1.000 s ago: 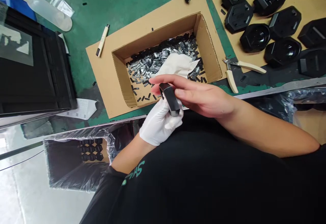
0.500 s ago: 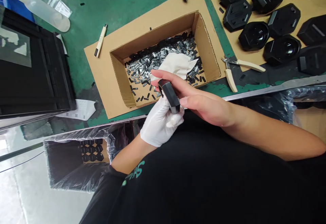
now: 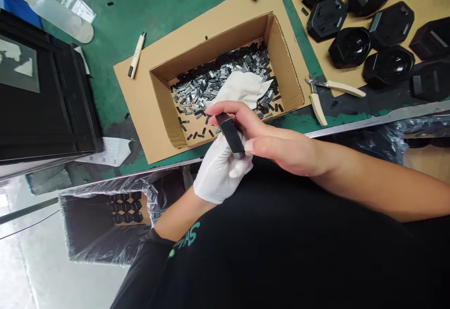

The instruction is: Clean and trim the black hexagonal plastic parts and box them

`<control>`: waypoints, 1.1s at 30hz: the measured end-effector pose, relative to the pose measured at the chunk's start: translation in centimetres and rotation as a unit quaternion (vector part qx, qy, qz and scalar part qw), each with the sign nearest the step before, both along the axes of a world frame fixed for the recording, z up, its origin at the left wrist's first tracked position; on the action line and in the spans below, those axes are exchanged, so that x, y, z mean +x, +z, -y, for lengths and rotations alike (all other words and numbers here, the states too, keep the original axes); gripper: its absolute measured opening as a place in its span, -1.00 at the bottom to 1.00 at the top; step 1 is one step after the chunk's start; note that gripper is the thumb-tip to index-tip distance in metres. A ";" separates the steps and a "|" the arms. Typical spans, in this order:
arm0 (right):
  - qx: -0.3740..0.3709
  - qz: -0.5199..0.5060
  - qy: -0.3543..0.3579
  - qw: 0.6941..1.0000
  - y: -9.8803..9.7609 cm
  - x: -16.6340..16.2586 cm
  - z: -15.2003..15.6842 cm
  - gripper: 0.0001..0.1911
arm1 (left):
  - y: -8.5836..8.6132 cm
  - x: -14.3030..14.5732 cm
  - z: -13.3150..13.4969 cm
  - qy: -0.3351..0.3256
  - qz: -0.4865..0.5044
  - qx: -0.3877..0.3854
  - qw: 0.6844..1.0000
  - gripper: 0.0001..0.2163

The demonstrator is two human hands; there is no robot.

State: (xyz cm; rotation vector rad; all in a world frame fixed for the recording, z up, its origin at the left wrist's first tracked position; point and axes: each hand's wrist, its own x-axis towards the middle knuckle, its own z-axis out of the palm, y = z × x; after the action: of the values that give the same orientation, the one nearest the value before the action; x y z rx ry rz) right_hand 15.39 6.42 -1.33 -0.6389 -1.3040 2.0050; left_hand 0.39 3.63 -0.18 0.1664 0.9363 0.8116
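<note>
While the white-gloved left hand [image 3: 218,170] closes around the black plastic part [image 3: 230,135], held above the near wall of the cardboard box [image 3: 211,53], the bare right hand [image 3: 281,152] pinches it too; stiff, light and smooth, it seems best gripped by its long flat sides.

Squeeze bottle [image 3: 52,13] and marker [image 3: 136,55] lie on green mat [image 3: 116,13].

Workshop assembly bench indicated by a green work mat [image 3: 105,13], cutting pliers [image 3: 318,95], a cardboard box [image 3: 211,51] of small metal parts [image 3: 207,86], and black moulded housings [image 3: 351,46] laid out in rows.
</note>
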 end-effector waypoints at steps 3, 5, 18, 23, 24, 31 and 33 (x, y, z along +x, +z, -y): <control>0.000 -0.009 0.018 1.000 -0.1 0.2 -0.2 -0.25 | 0.0 -0.1 0.1 -0.008 0.005 0.018 1.000 -0.68; 0.000 -0.010 0.032 0.999 -0.4 0.5 -0.3 -0.26 | 0.0 -0.3 0.2 -0.013 0.016 0.023 1.000 -0.68; -0.032 0.006 -0.012 0.999 -0.2 0.7 0.1 -0.40 | 0.3 -0.2 0.2 -0.024 0.001 0.028 0.999 -0.70; -0.030 0.017 -0.037 0.999 0.1 0.1 0.1 -0.58 | -0.1 -0.1 0.6 -0.025 -0.028 0.038 0.999 -0.71; -0.036 0.007 -0.044 0.998 0.1 -0.1 0.2 -0.62 | -0.2 -0.1 0.6 -0.027 -0.034 0.039 0.998 -0.72; -0.082 -0.042 -0.122 0.988 -0.3 -1.1 0.3 -0.83 | -0.1 0.2 0.6 -0.038 -0.058 0.028 0.997 -0.78; -0.088 -0.050 -0.097 0.990 -0.4 -0.9 0.3 -0.69 | 0.0 -0.1 0.5 -0.035 -0.063 0.017 0.997 -0.77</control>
State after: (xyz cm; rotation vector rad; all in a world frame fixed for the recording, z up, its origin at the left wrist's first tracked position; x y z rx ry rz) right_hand 14.52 6.08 -1.77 -0.7086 -0.9745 1.9767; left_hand 0.28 3.15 -0.17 0.2810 1.0299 0.7585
